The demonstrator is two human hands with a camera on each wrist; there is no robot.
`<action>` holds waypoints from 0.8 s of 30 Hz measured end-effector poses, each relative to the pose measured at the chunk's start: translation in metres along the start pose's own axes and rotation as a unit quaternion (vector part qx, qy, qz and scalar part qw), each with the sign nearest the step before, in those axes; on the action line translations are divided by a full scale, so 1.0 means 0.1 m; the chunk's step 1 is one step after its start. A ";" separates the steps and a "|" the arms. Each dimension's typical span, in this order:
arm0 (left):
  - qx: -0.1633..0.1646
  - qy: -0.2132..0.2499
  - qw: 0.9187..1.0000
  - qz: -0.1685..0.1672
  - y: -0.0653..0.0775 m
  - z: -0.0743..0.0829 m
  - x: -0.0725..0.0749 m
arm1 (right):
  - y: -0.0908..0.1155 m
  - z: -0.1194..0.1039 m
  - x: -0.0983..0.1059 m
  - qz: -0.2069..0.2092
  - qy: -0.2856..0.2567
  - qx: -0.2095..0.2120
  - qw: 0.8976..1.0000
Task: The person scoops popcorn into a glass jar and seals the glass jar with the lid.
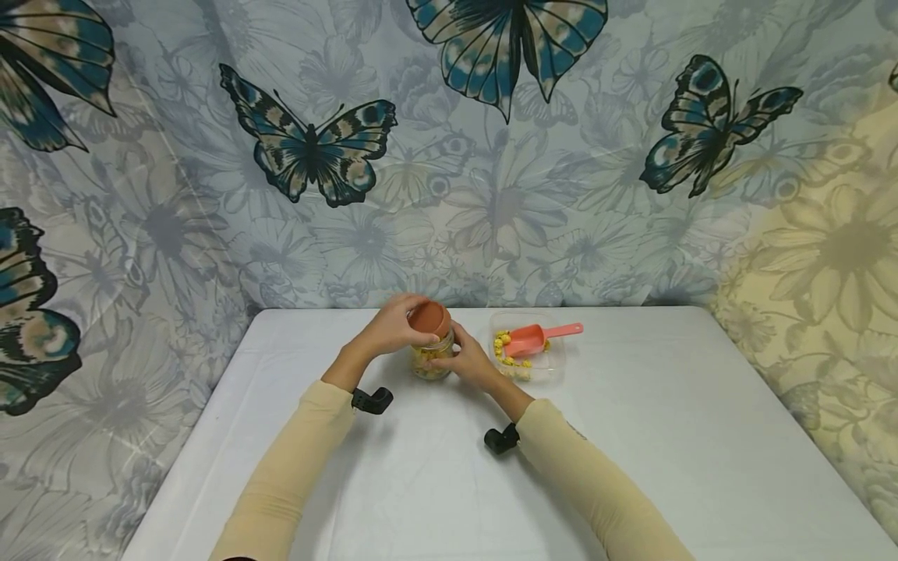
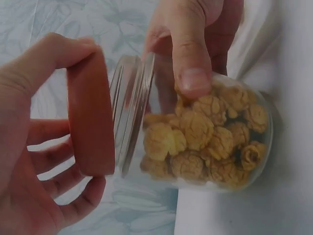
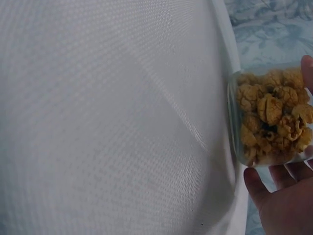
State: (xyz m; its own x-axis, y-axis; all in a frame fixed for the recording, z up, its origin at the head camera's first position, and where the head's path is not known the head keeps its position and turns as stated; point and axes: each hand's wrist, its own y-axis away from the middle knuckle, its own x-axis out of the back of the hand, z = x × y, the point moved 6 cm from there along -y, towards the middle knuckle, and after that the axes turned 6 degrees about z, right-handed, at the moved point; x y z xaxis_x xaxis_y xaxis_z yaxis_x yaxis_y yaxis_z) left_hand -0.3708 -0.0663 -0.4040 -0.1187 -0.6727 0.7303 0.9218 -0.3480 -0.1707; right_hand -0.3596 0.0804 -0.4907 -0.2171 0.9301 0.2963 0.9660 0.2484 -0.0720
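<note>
Caramel-brown popcorn (image 2: 205,134) partly fills a clear glass jar (image 1: 429,372), which stands upright on the table. My left hand (image 1: 390,325) holds a round orange-brown lid (image 2: 91,115) between thumb and fingers. In the left wrist view the lid is right at the jar's mouth, its edge close against the threaded glass neck (image 2: 131,112). From the other side my right hand (image 1: 475,361) grips the jar, its thumb (image 2: 193,63) pressed along the glass. The right wrist view shows the jar's lower part between thumb and fingers (image 3: 286,196).
Just right of the jar stands a clear plastic container (image 1: 556,375) with several yellow popcorn pieces (image 1: 503,340). A coral-pink scoop (image 1: 529,340) lies in it, its handle over the right rim. The white table (image 1: 666,421) ends at a butterfly-print cloth (image 1: 456,234).
</note>
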 end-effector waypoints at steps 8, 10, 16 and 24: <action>0.003 -0.048 0.998 -0.033 -0.06 0.07 -0.08 | 0.01 -0.04 0.00 0.001 -0.001 0.004 1.000; 0.005 -0.058 0.998 -0.036 -0.06 0.07 -0.10 | 0.02 -0.04 0.01 0.003 0.000 0.003 1.000; -0.016 -0.095 0.994 -0.052 -0.08 0.13 -0.12 | 0.01 -0.01 0.02 0.003 0.000 0.003 1.000; -0.042 -0.089 0.990 -0.102 -0.11 0.13 -0.12 | -0.01 0.02 0.02 0.004 0.016 0.007 1.000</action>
State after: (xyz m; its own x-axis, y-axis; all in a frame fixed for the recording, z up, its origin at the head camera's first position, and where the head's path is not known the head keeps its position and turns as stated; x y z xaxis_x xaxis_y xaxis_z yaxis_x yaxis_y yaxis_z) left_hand -0.3747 -0.0459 -0.4027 -0.2250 -0.4603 0.8588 0.8512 -0.5218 -0.0566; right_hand -0.3610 0.0820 -0.4917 -0.2053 0.9230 0.3255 0.9654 0.2455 -0.0873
